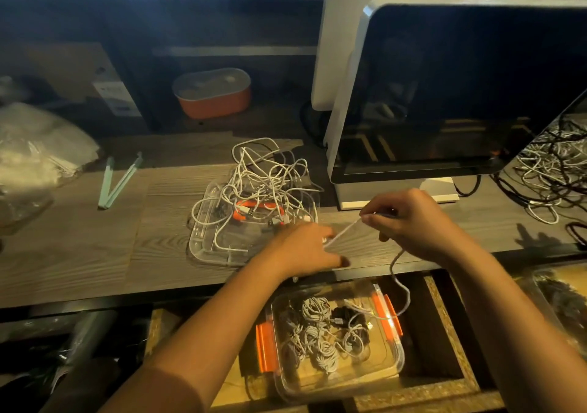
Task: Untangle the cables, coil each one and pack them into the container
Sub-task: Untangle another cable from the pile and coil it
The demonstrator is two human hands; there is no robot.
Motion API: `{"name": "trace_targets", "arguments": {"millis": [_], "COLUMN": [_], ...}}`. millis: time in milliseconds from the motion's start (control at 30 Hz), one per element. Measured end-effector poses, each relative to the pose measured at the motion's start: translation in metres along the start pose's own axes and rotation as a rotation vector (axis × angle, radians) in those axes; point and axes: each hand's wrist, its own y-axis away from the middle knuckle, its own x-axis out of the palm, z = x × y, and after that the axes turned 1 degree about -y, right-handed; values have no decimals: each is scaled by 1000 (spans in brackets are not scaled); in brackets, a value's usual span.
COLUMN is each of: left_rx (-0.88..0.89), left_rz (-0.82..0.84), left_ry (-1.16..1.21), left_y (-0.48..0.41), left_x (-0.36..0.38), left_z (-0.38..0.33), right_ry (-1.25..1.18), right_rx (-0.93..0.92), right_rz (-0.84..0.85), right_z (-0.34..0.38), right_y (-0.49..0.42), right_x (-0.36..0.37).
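Well, both hands were on one white cable (344, 230), drawn taut between them just above the desk (79, 254). The right hand (413, 222) pinched it between thumb and forefinger, with the other fingers curled under. The left hand (305, 249), at its 8 o'clock, seemed to nip the lower end at its fingertips, though the blur made that hard to be sure of. From under the right hand the slack dropped toward 6 o'clock, its tail draped over the rim of the container (401, 358).

Progress looked fair. The clear container with orange clips sat below the desk edge and already held a good cluster of coiled cables (317, 333), mostly white, with a dark one among them. This cable seemed freed but not yet wound.

Plenty remained, though. At 11 o'clock from the hands a loose tangle (263, 184) of white leads, with an orange cable (260, 204) threaded through it, spilled over a clear tray (203, 241). Out at 3 o'clock, beside the monitor (460, 89), lay a second heap (546, 171) of black and white cables. By my reckoning, the job was well short of halfway if that heap counted too.
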Motion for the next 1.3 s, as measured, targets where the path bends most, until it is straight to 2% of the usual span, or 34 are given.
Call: {"name": "trace_targets", "arguments": {"millis": [33, 100, 200, 233, 267, 333, 433, 467, 533, 567, 600, 667, 767, 900, 1033, 1167, 1233, 1300], "left_rx": [-19, -66, -105, -92, -61, -9, -29, -56, -87, -90, -91, -100, -195, -204, -178, -145, -146, -152], "left_rz": [20, 20, -8, -20, -46, -123, -370, -514, -731, -782, -790, -734, -590, -447, -232, -223, -205, -144], "left_ry": [-47, 89, 751, 953, 1053, 1131, 1343, 1258, 812, 562, 351, 90, -89, -99, -53, -230, -98, 320], "left_y": [1, 2, 7, 9, 10, 9, 3, 0, -7, -8, -10, -11, -9, 0, 12, 18, 19, 21], "left_x": [-2, -5, -14, -17, -19, -22, -32, -36, -38, -37, -35, -28, -23, -24, -21, -18, -18, -18], "left_z": [-3, -9, -15, -19, -24, -35, -46, -45, -38, -33, -28, -15, 3, 14, 11, 6, 8, 13], "right_ry": [-9, -71, -239, -325, -413, -493, -332, -255, -204, -213, -216, -176, -56, 16, -125, -125, -131, -176], "right_rx": [-3, 19, 103, 134, 167, 190, 135, 115, 99, 103, 106, 89, 50, 20, 42, 48, 60, 91], "right_rz": [-27, -117, -230, -208, -158, -34, 136, 163, 149, 129, 112, 89, 71, 14, -105, -125, -154, -187], "right_z": [-2, -5, -13, -13, -10, 0, 13, 14, 15, 16, 18, 21, 23, 17, 14, 12, 9, 4], "right_y": [-1, -3, -5, -4, -3, 1, 7, 9, 10, 11, 10, 8, 5, 2, -3, -11, -12, -12], "right_x": [4, 12, 24, 29, 34, 48, 68, 74, 80, 79, 76, 66, 48, 37, 28, 30, 32, 35]}}
